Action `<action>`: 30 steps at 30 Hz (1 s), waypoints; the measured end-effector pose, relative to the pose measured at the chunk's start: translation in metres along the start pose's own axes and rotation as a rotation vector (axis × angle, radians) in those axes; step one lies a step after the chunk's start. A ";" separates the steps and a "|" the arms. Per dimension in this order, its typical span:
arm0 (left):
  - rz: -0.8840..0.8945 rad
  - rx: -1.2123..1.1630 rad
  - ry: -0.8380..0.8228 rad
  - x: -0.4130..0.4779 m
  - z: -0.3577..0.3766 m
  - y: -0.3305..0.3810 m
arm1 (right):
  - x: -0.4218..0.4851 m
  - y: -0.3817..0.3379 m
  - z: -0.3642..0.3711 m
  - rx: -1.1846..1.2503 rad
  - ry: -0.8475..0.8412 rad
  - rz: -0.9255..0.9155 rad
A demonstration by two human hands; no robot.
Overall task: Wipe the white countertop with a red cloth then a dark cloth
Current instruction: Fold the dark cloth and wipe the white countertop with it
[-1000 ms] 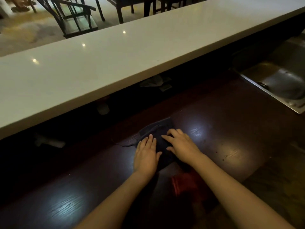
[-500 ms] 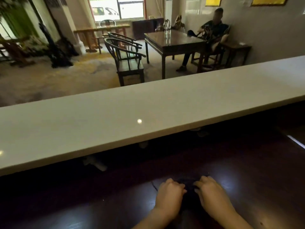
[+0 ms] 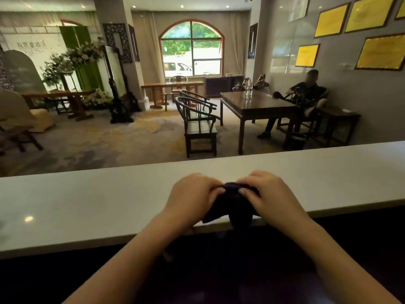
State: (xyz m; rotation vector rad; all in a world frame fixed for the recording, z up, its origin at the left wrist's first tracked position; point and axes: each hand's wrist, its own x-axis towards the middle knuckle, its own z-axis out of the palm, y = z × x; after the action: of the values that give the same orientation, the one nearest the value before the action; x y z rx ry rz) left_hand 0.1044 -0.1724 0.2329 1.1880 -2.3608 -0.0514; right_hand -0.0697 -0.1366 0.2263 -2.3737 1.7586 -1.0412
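Observation:
A dark cloth [image 3: 230, 202] is bunched between both hands over the near edge of the long white countertop [image 3: 87, 205]. My left hand [image 3: 192, 196] grips its left side with fingers curled. My right hand [image 3: 267, 194] grips its right side the same way. Part of the cloth hangs down past the counter's front edge. The red cloth is not in view.
Below the countertop's front edge lies a dark lower surface [image 3: 219, 270]. Beyond the counter is a room with wooden chairs [image 3: 199, 126], a dark table [image 3: 258, 106] and a seated person [image 3: 306, 97] at the right.
Both hands have lifted the dark cloth from the dark lower surface up onto the white countertop. My view has tilted up, and the red cloth has dropped out of sight.

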 end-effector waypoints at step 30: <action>-0.116 0.028 -0.461 0.016 0.092 -0.095 | 0.044 0.064 0.125 -0.379 -0.428 0.237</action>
State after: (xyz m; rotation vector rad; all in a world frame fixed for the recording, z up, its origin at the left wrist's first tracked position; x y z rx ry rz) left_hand 0.1267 -0.2604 0.1351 1.4511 -2.6825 -0.3687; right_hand -0.0542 -0.2438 0.1270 -2.2564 2.1223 -0.1604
